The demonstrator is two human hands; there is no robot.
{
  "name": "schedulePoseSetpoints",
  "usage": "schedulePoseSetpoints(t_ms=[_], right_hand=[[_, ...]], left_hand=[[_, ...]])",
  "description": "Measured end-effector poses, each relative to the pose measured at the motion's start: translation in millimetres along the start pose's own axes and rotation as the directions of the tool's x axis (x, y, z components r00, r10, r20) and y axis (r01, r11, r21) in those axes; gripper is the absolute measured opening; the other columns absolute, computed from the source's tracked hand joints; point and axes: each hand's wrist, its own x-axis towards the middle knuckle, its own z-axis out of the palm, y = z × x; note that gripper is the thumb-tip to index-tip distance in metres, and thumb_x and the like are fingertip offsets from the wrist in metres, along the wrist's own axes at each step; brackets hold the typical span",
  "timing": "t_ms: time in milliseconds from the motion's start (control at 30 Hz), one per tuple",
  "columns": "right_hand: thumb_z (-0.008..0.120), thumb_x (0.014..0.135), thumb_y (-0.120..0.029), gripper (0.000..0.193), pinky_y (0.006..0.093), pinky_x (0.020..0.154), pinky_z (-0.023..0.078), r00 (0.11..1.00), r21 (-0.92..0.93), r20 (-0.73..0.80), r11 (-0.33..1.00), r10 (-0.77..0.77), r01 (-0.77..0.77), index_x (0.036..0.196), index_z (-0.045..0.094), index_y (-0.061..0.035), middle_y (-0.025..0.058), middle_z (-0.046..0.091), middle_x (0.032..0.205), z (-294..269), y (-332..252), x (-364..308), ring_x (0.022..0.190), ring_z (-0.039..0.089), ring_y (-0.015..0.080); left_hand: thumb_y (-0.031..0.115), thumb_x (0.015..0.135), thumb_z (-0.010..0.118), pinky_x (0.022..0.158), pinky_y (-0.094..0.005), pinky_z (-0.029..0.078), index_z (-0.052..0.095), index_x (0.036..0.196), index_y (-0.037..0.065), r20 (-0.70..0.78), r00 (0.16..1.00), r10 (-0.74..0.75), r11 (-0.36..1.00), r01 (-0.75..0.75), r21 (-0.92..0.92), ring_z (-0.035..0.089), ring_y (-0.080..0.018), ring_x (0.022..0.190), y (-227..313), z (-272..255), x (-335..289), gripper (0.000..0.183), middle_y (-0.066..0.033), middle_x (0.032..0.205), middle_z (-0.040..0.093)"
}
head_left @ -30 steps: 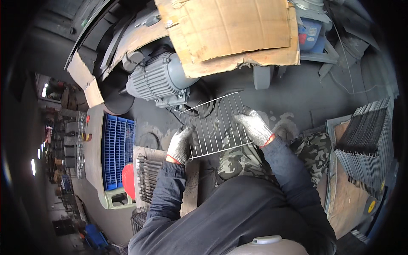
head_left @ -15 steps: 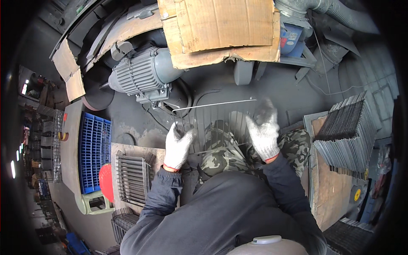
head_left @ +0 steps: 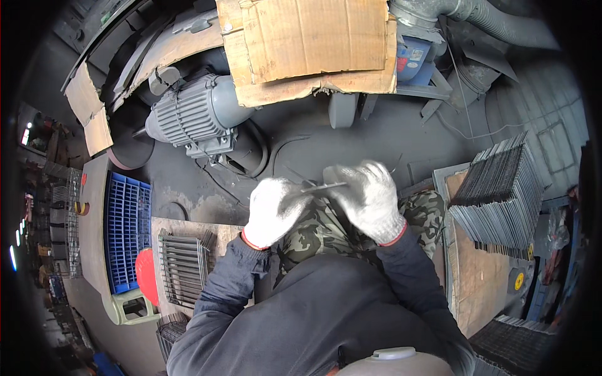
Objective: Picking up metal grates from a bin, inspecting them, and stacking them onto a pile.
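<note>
My left hand, in a white knit glove with a red cuff, is closed on one end of a wire rack. My right hand, gloved the same way, is closed on the other end. Only a short grey edge of the rack shows between the hands, seen nearly edge-on, and its wires are blurred or hidden. Both hands are held above my camouflage trousers, with the fingers partly smeared by motion.
On a board at the right stands a tall stack of wire racks. More racks lie on the left board beside a blue plastic crate and a red disc. Ahead are a grey electric motor and a cardboard-covered machine.
My hands have come closer together. The wire rack, earlier spread flat between them with its wires visible, is now turned nearly edge-on. The whole view has shifted slightly.
</note>
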Motion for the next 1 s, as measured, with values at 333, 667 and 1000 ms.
schedulePoseSetpoints(t_ms=[333,667,1000], right_hand=[[0.059,0.106,0.002,0.025,0.0512,0.101,0.06,0.744,0.951,0.106,-0.287,0.66,0.119,0.131,0.059,0.0002,0.02,0.071,0.124,55,32,-25,0.115,0.071,0.0379],[0.074,0.098,-0.002,0.036,0.0373,0.094,0.061,0.413,0.962,-0.208,0.262,0.887,-0.077,0.132,0.063,-0.0001,0.0096,0.071,0.118,35,77,-25,0.1,0.071,0.0218],[0.075,0.097,-0.009,0.029,0.0334,0.093,0.055,0.587,0.781,0.249,0.199,0.77,-0.592,0.125,0.073,-0.0006,0.0056,0.077,0.114,11,171,-39,0.101,0.069,0.0162]], left_hand=[[0.015,0.1,0.075,0.09,-0.0385,0.06,0.047,0.154,0.006,0.41,0.456,-0.79,-0.204,0.434,-0.877,0.069,-0.025,0.111,10,70,6,0.062,-0.0133,0.133,0.066],[0.01,0.102,0.073,0.081,-0.0299,0.061,0.061,0.131,-0.001,0.38,0.503,-0.777,-0.102,0.495,-0.863,0.072,-0.0158,0.096,-35,117,-15,0.033,-0.0093,0.109,0.075],[0.015,0.097,0.077,0.064,-0.031,0.06,0.061,0.126,-0.001,0.595,0.423,-0.683,-0.113,0.744,-0.658,0.069,-0.0152,0.08,-42,170,57,0.037,-0.0091,0.104,0.073]])
